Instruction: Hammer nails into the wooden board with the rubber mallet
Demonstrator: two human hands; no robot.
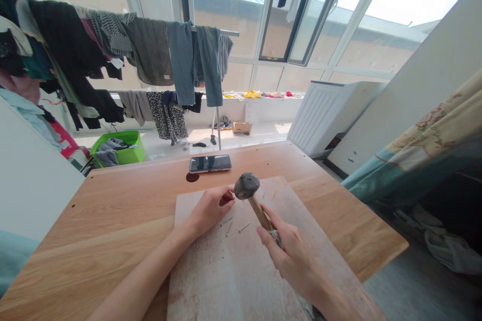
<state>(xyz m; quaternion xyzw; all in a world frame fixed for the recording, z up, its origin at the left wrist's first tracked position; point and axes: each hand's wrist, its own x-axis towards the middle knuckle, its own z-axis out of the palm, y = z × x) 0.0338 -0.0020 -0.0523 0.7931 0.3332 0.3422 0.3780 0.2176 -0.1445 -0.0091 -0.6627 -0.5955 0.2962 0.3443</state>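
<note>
In my right hand [288, 246] is a mallet [259, 213] with a dark rounded head and a wooden handle, its head raised close to my left fingertips. My left hand [213, 205] rests on a pale, worn wooden board [241, 271], thumb and fingers drawn together in a pinch. Whatever they pinch is too small or hidden near the mallet head. Several loose nails [244, 227] lie on the board between the hands. Beyond the mallet, a couple of thin nails [274, 193] appear to stick up from the board. Small dark holes dot its surface.
The board lies on a wooden table [124, 225]. A phone [210, 163] lies near the table's far edge, beside a round dark hole. Behind are a green basket [131, 145] with clothes, a laundry rack [216, 30] and a white appliance [324, 115]. A curtain hangs at right.
</note>
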